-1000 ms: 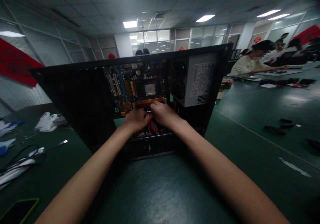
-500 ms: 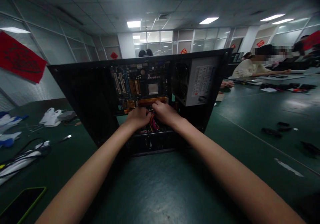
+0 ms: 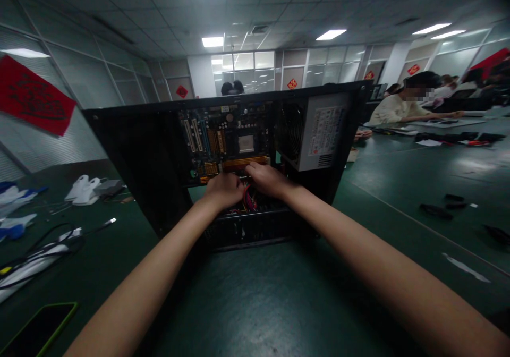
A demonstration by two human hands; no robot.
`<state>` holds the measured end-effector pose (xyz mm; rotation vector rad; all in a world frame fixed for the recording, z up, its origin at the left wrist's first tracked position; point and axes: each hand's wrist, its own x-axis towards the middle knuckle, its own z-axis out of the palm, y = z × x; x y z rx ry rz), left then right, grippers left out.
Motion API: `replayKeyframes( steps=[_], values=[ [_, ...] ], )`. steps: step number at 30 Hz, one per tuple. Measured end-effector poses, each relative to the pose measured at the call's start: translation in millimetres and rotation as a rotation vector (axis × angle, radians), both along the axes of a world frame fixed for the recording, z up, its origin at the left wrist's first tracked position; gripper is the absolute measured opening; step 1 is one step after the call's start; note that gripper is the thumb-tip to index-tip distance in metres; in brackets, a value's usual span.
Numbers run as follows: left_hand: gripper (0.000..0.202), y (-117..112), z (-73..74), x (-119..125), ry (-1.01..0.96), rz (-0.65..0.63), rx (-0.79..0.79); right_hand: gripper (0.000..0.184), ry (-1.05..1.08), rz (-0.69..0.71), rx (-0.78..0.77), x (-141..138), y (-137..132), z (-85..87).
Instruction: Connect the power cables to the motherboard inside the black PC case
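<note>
You are in what looks like an office with electronics work: grey square ceiling panels point(image 3: 171, 6) and white rectangular lights point(image 3: 331, 35) fill the top of the frame, glass-paned partition walls point(image 3: 121, 78) line the upper left, a person in a cream shirt point(image 3: 388, 110) appears at right, and an open black metal computer case point(image 3: 131, 160) stands on your broad green table point(image 3: 258, 293).

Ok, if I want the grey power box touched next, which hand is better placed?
Probably the right hand: it is nearer the power box, below and to its left, while the left hand is farther off, beyond the coloured wires. What either hand has in its grip is hidden.
</note>
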<state>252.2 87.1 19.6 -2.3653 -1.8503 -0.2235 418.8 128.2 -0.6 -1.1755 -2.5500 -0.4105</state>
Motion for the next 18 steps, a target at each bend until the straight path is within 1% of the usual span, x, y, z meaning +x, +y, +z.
replayKeyframes(
  steps=[7,13,18],
  values=[
    [0.043,4,-4.1,2,0.021,-0.026,0.036,0.026,-0.049,-0.069,0.003,-3,-3,0.0],
    [0.046,6,-3.8,3,-0.011,0.009,0.047,0.024,-0.044,-0.116,-0.008,-3,-7,2.8],
    [0.048,12,-7.3,-2,-0.039,0.039,0.062,0.024,-0.051,-0.128,-0.005,-3,-12,6.4]
  ],
)
